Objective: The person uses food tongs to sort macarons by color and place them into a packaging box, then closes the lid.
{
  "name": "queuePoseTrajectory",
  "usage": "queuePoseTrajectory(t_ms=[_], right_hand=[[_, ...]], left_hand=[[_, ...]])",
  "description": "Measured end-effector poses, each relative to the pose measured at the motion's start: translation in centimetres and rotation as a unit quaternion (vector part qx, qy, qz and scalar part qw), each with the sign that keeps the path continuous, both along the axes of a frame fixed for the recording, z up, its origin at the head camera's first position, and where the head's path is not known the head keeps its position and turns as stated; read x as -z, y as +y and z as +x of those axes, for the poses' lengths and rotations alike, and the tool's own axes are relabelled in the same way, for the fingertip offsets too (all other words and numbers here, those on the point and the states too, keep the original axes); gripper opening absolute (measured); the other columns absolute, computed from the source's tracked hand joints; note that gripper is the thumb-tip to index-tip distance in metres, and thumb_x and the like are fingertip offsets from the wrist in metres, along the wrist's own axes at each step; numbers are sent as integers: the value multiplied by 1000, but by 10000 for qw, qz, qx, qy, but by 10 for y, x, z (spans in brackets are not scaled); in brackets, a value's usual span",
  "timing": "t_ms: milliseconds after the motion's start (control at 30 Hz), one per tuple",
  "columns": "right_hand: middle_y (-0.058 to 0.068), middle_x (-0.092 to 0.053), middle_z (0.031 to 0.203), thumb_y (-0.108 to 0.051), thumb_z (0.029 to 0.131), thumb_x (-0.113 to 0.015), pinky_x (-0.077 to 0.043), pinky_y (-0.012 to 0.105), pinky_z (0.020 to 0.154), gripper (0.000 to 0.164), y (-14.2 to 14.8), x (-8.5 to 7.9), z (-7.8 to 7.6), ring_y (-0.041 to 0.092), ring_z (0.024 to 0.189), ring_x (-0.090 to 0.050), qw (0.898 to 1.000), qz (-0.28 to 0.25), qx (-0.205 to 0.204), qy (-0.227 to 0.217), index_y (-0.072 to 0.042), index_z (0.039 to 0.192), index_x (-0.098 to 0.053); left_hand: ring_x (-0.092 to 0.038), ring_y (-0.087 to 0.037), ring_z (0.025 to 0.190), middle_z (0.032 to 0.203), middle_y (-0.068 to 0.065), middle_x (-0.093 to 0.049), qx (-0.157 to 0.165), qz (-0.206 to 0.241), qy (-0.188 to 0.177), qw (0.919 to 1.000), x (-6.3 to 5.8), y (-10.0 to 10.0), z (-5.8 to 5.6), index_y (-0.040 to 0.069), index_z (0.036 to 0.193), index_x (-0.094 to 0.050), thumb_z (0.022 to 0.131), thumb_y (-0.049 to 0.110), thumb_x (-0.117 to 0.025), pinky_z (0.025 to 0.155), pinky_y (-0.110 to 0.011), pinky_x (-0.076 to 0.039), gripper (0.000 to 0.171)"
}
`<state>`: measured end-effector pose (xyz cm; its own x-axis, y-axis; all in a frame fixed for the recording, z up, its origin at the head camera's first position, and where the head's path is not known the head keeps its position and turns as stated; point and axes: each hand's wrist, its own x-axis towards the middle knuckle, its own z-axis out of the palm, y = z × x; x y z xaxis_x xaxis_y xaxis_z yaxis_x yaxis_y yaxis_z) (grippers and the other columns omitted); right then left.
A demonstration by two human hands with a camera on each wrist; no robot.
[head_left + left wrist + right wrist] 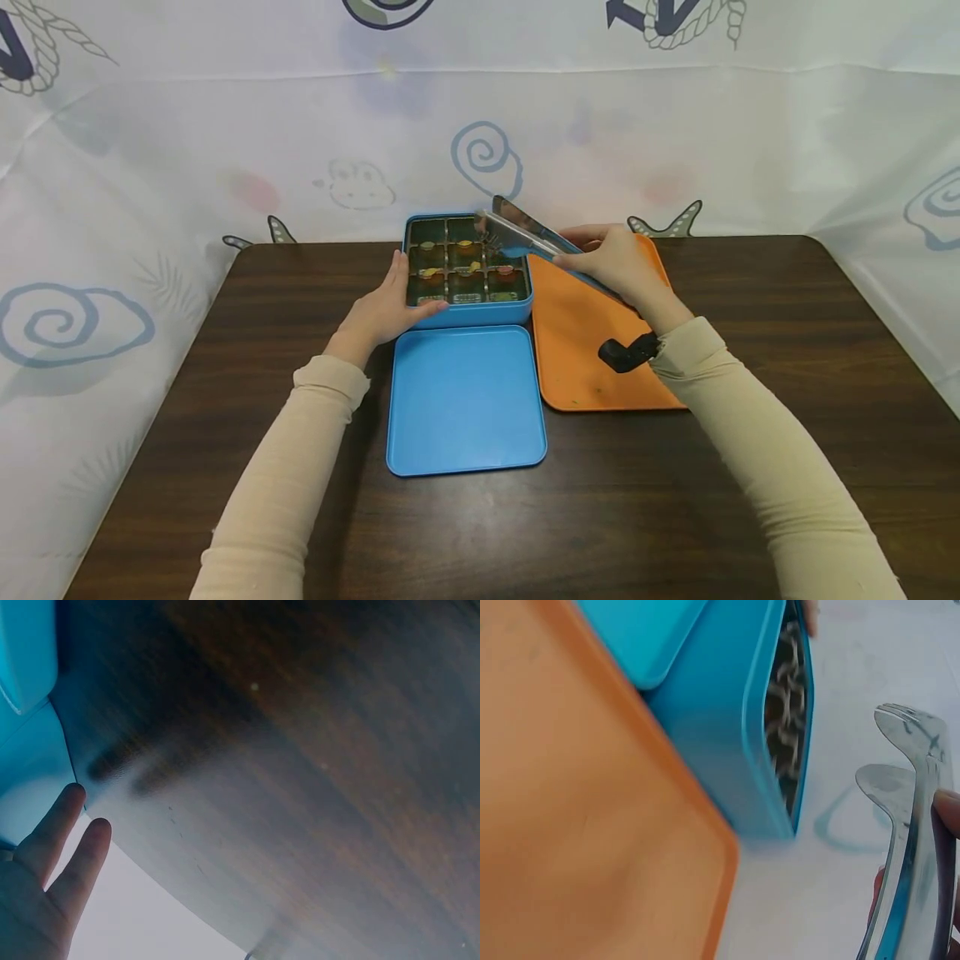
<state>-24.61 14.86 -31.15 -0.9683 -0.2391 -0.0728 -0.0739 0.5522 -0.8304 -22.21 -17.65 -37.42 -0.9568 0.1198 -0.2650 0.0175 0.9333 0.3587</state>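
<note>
My right hand (618, 258) grips a pair of metal tongs (531, 242) with its fingers and thumb. One tip of the tongs (911, 727) is slotted like a fork, the other is spoon-shaped. Those tips stand apart over the right part of a blue box (487, 314), with nothing visible between them. Dark compartments divide the box, and small yellow and reddish bits show in several. Against the box's left side rests my left hand (382, 304), its thumb along the front edge. Two straight fingers (56, 832) show in the left wrist view.
A flat blue lid (465, 400) lies directly in front of the box. To the right, partly under my right forearm, is an orange tray (577, 358). All stand on a dark wooden table (465, 533), with a patterned white cloth (585, 125) behind it.
</note>
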Motion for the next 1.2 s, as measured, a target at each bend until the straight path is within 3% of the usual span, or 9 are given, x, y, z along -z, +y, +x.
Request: queuePoseTrajectory(t_ms=[167, 300, 433, 533, 700, 867, 1067, 1133, 1200], right_hand=[[11, -50, 140, -32, 86, -68, -45, 46, 98, 53, 38, 3, 2, 29, 126, -47, 9994, 220, 235, 103, -16, 135, -55], [12, -47, 143, -40, 86, -66, -45, 45, 98, 59, 68, 9, 7, 30, 125, -48, 9981, 355, 502, 14, -17, 139, -51], [14, -49, 141, -48, 86, -63, -49, 37, 91, 66, 98, 17, 10, 28, 122, -50, 9951, 536, 826, -36, -15, 141, -48], [15, -49, 139, -54, 84, -61, -47, 30, 84, 71, 119, 23, 11, 25, 115, -51, 9922, 623, 1078, -78, -14, 141, -48], [17, -44, 139, -60, 82, -59, -42, 30, 79, 77, 151, 34, 15, 22, 106, -46, 9874, 754, 1383, -156, -13, 142, -45], [17, -42, 140, -62, 82, -57, -40, 34, 82, 83, 177, 43, 23, 25, 109, -43, 9827, 911, 1587, -273, -11, 145, -41], [-1, -49, 121, -61, 81, -60, -39, 33, 83, 84, 201, 56, 28, 22, 107, -43, 9762, 980, 1908, -329, -7, 143, -42], [-8, -49, 116, -61, 81, -60, -39, 31, 82, 84, 209, 60, 30, 16, 104, -44, 9747, 958, 1988, -353, -8, 143, -42], [-14, -48, 110, -59, 82, -60, -40, 25, 80, 83, 216, 63, 32, 8, 97, -45, 9737, 948, 2041, -357, -7, 144, -42]], left_hand=[[-65, -31, 74, 157, 5, 25, -55, 114, -12, 9999, 1, 0, 1, 21, 149, 24, 77, 84, -36, 57, -37, -49, 113], [-66, -37, 89, 157, 4, 24, -73, 221, 32, 9997, 1, 0, 1, 22, 148, 24, 77, 84, -37, 72, -47, -52, 113], [-61, -42, 105, 157, 5, 24, -128, 324, 81, 9994, 1, 0, 2, 23, 149, 23, 78, 83, -38, 87, -56, -48, 112], [-60, -43, 108, 157, 5, 24, -140, 345, 77, 9993, 1, 0, 2, 22, 149, 24, 78, 82, -39, 89, -57, -47, 112], [-61, -42, 106, 157, 5, 24, -135, 328, 68, 9993, 2, 0, 2, 22, 149, 24, 76, 84, -37, 85, -55, -49, 114], [-63, -40, 101, 156, 6, 25, -123, 351, 83, 9993, 2, 0, 3, 23, 149, 24, 78, 82, -39, 80, -52, -51, 111], [-64, -39, 97, 156, 6, 25, -109, 353, 99, 9993, 3, -1, 2, 23, 148, 24, 80, 80, -40, 74, -49, -52, 110], [-64, -39, 98, 156, 6, 25, -116, 339, 94, 9993, 3, -1, 2, 23, 148, 24, 79, 80, -40, 75, -49, -52, 110], [-66, -36, 88, 156, 6, 26, -93, 292, 67, 9995, 3, -1, 1, 23, 148, 25, 79, 81, -39, 68, -45, -52, 111]])
